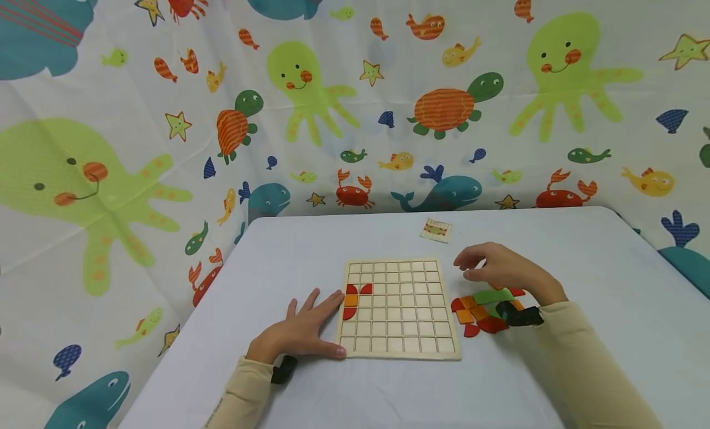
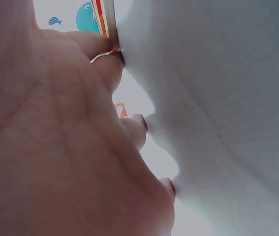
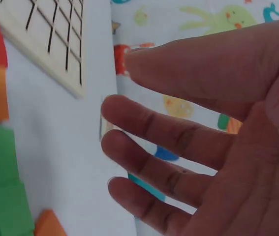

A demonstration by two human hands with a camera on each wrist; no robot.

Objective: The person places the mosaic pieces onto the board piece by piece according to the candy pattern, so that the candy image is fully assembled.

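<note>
A wooden grid board (image 1: 399, 312) lies on the white table. Three red quarter-round tiles and an orange square tile (image 1: 351, 300) sit in cells at its left side. My left hand (image 1: 299, 330) rests with spread fingers at the board's left edge, thumb and index finger touching it. Over the table just right of the board, my right hand (image 1: 501, 269) hovers with relaxed fingers and nothing in them. Below it lies a loose pile of red, orange and green tiles (image 1: 465, 317), partly hidden by the wrist. Green tiles (image 3: 1, 162) also show in the right wrist view.
A small pattern card (image 1: 436, 230) lies behind the board near the table's far edge. Dark bands with wrist cameras (image 1: 518, 315) sit on both wrists. A curtain (image 1: 333, 139) printed with sea animals hangs behind and to the left of the table (image 1: 294, 250).
</note>
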